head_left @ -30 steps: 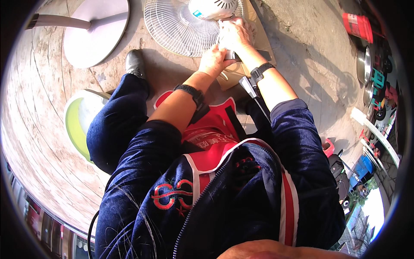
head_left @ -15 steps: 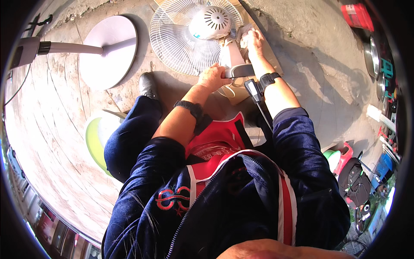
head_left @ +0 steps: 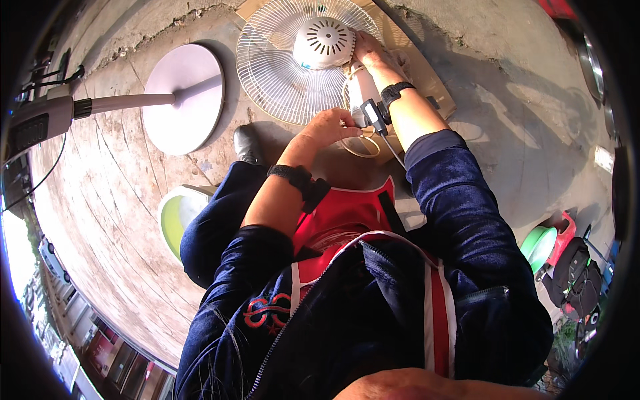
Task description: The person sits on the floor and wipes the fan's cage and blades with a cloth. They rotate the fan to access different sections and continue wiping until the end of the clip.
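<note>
An electric fan [head_left: 327, 50] with a white wire cage and a slotted round motor housing lies cage down in front of me. My right hand [head_left: 371, 52] curls against the right side of the housing, its fingertips partly hidden. My left hand [head_left: 328, 128] is closed at the near end of the fan's neck [head_left: 362, 85], thumb and forefinger gripping it. A pale cord [head_left: 362, 150] loops beside the left fingers. A crumpled pale cloth [head_left: 401, 59] shows just right of my right hand.
Flattened cardboard [head_left: 427, 83] lies beneath the fan. To the left stands a round white base [head_left: 183, 100] with a pole. A green-and-white basin [head_left: 175, 223] sits by my left leg. At the right are a green basin [head_left: 539, 248] and a black bag [head_left: 577, 277].
My right hand has moved left and up from the cloth to the motor housing, leaving the cloth beside it. The left hand stays at the neck's near end, with its grip shifted.
</note>
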A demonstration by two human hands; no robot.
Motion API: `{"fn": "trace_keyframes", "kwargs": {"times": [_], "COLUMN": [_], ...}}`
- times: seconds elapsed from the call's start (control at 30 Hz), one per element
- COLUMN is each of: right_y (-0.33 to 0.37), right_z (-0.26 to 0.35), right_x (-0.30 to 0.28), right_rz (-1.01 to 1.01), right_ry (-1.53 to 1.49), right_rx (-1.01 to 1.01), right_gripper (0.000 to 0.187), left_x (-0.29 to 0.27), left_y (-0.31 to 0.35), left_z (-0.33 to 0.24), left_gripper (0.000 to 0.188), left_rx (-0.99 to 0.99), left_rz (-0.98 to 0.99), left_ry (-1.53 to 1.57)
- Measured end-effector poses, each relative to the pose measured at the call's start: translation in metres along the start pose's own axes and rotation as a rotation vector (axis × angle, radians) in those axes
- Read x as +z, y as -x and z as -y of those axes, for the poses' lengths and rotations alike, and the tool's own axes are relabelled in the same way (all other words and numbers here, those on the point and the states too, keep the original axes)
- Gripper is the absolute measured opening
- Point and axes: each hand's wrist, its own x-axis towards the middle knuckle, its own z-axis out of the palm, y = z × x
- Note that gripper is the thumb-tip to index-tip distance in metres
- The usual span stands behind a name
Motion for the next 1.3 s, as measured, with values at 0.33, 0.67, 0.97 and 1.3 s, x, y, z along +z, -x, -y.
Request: {"fn": "trace_keyframes", "kwargs": {"times": [0.33,0.67,0.97,1.3], "right_y": [0.037,0.040,0.036,0.112], "right_z": [-0.001,0.010,-0.012,0.040], "right_x": [0.006,-0.009,0.009,-0.032], "right_rz": [-0.231,0.045,0.154,-0.019], "right_ry": [0.349,0.397,-0.288,-0.541], "right_rx": [-0.471,-0.164,0.033,0.064], "right_gripper": [0.027,0.031,0.042,0.043], "left_x": [-0.082,-0.142,-0.112,-0.076], "left_y": [-0.020,-0.076,-0.058,-0.009], "left_z": [0.013,-0.023,-0.005,-0.044], "left_gripper": [0.103,0.073,0.065,0.063], "left_rx": [-0.523,-0.493,-0.295,-0.095], "left_rz": [-0.556,-0.296,-0.136,-0.361], "left_ry": [1.136,0.856,1.259,1.117]}}
